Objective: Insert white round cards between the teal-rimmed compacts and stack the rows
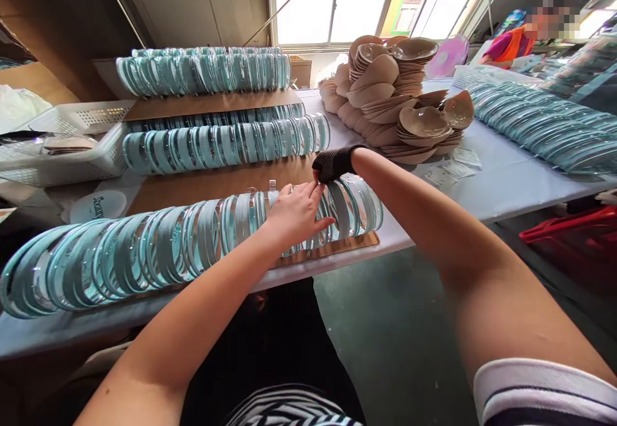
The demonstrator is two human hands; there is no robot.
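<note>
A long row of clear, blue-green round bands (166, 246) stands on edge along the table's near side. My bare left hand (299, 211) lies over the top of this row towards its right end, fingers stretched out and thumb apart. Just beyond its fingertips is my right hand (334, 164), in a black glove with a dotted surface. Its fingers are curled above the same bands, and its fingertips meet those of my left hand. Whatever the right fingers may grip is hidden. Brown cardboard (332, 249) shows under the row.
Further rows of bands (226, 140) stand behind on cardboard. Beige moulded cups (376, 85) are piled at the back, near paper slips (446, 172). White baskets (62, 162) stand left. More bands (544, 124) lie right, near a person in an orange vest (518, 47). A red container (573, 233) is below.
</note>
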